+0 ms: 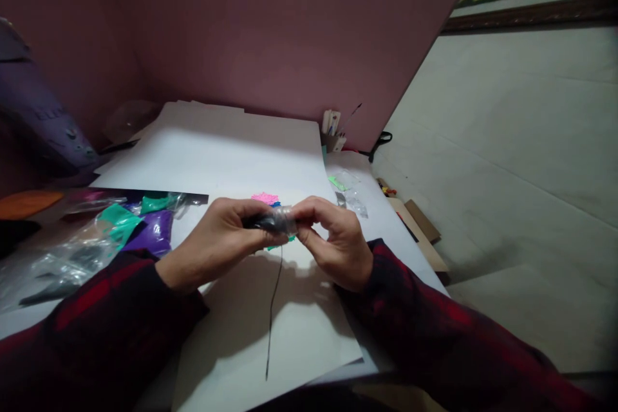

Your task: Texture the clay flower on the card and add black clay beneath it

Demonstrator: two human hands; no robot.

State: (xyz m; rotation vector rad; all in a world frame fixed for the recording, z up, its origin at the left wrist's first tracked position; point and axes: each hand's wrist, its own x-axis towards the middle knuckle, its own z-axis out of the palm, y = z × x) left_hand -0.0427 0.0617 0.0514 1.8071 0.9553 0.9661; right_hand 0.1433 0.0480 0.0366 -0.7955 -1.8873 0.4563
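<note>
A small clear plastic packet point(277, 221) with something black inside is held up in front of me. My left hand point(215, 238) is closed around its dark end, thumb below and fingers above. On the other side, my right hand point(335, 238) pinches the packet's clear end between thumb and fingertips. Beneath both hands lies a white sheet point(226, 347), with a thin black line point(271, 315) running down it; whether it is drawn or a laid strand I cannot tell. Bumpy pink point(265, 197) pieces show just past the packet, with bits of blue and green partly hidden by my hands.
Plastic bags point(82, 257) and a purple packet point(153, 232) lie at the left. Large white sheets point(232, 148) cover the back of the table. A pen holder point(333, 140) stands near the wall, with a clear bag point(355, 199) in front. Cardboard point(418, 232) sits beyond the right edge.
</note>
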